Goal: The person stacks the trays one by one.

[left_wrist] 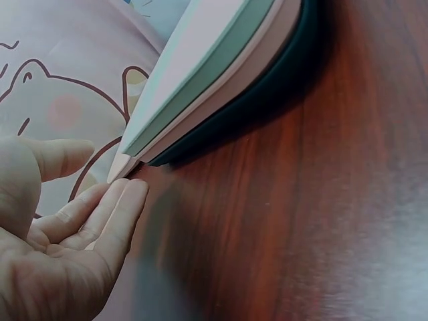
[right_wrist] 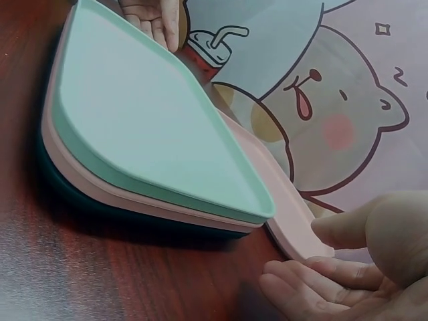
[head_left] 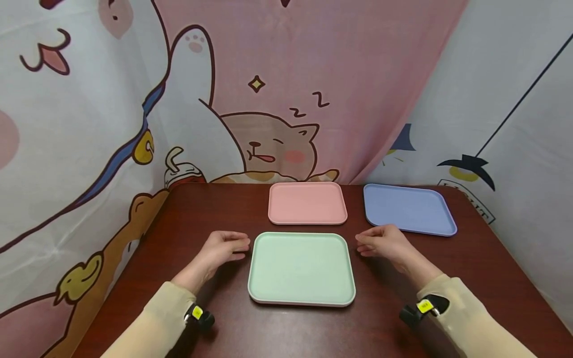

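A light green tray (head_left: 301, 268) lies in the middle of the table, on top of a pink tray (right_wrist: 114, 190) whose rim shows below it in both wrist views. Under that rim runs a dark band; I cannot tell whether it is another tray or shadow. My left hand (head_left: 219, 251) hovers just off the green tray's left side, fingers relaxed and holding nothing. On the other side, my right hand (head_left: 387, 244) is held a little away from the tray's right edge, also empty, with thumb and fingers apart in the right wrist view.
Behind the green tray lies a separate pink tray (head_left: 307, 203). A blue tray (head_left: 409, 209) sits at the back right, slightly angled, beyond my right hand. The dark brown table (head_left: 206, 209) meets a cartoon-printed curtain (head_left: 286, 59) at the back and sides.
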The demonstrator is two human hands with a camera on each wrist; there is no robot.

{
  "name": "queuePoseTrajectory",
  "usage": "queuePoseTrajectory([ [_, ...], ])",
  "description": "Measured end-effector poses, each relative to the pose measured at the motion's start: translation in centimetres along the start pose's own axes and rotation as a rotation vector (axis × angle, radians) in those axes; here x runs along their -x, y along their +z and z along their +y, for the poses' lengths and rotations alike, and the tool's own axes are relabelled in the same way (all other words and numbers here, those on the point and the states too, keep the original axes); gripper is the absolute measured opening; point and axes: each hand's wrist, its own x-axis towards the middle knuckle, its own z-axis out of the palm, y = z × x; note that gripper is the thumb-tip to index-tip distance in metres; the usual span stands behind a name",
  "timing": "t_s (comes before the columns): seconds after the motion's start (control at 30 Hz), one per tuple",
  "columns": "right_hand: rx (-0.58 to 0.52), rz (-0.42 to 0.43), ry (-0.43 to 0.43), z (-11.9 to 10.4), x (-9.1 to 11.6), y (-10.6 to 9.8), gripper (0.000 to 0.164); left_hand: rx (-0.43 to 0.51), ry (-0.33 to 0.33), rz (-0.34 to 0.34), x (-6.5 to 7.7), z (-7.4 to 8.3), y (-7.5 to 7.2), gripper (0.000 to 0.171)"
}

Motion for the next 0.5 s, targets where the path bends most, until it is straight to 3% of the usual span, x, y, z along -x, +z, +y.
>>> queuePoseTrajectory([
  [0.5, 0.013, 0.047, -0.046, -1.9, -2.4, -1.2, 0.039, -0.074, -0.009, 0.002, -2.8, 2.2, 0.2, 0.040],
])
